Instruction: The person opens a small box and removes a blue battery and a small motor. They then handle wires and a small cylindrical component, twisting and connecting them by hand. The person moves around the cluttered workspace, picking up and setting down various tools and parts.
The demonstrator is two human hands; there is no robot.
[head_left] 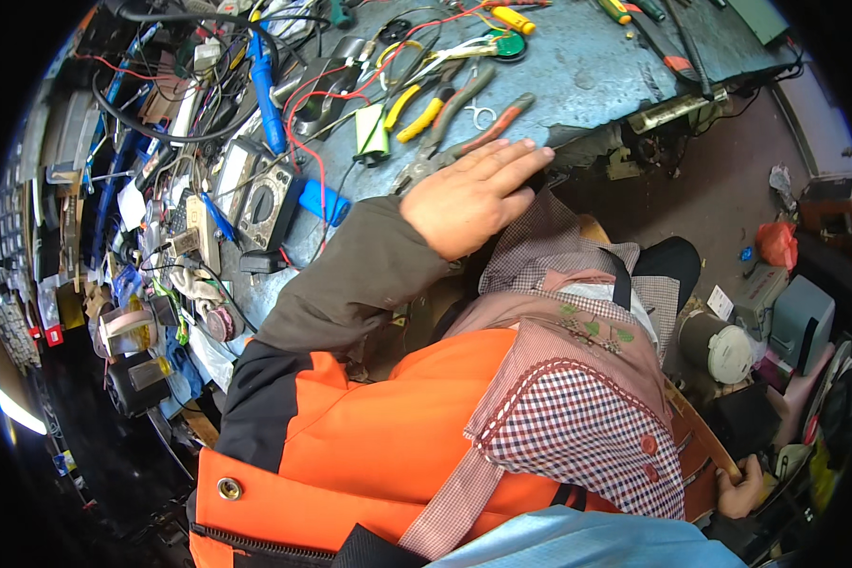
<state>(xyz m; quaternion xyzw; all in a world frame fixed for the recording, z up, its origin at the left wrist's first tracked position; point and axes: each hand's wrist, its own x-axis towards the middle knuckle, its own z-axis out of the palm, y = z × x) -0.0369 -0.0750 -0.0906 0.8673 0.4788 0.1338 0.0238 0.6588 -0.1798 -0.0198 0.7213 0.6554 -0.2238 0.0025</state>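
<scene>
My left hand [471, 197] lies palm down at the front edge of the workbench, its fingers stretched out and close together. Nothing shows in its grasp. Just beyond the fingers are red-handled pliers [502, 123] and yellow-and-black-handled pliers [428, 112]. A multimeter [267, 204] and a blue cylinder [324, 202] lie to the left of that forearm. Low at the right, beside my body, my right hand [740, 488] is closed round the end of a wooden rail [702, 431], which looks like part of a seat. Some of its fingers are hidden.
Tangled wires, a blue soldering iron [265, 90] and other tools crowd the blue-grey workbench [577, 66]. A screwdriver-like red-and-black tool [667, 52] sits at the far right. On the floor at right stand a lidded white bucket [727, 352], grey cases [801, 322] and a red bag [776, 245].
</scene>
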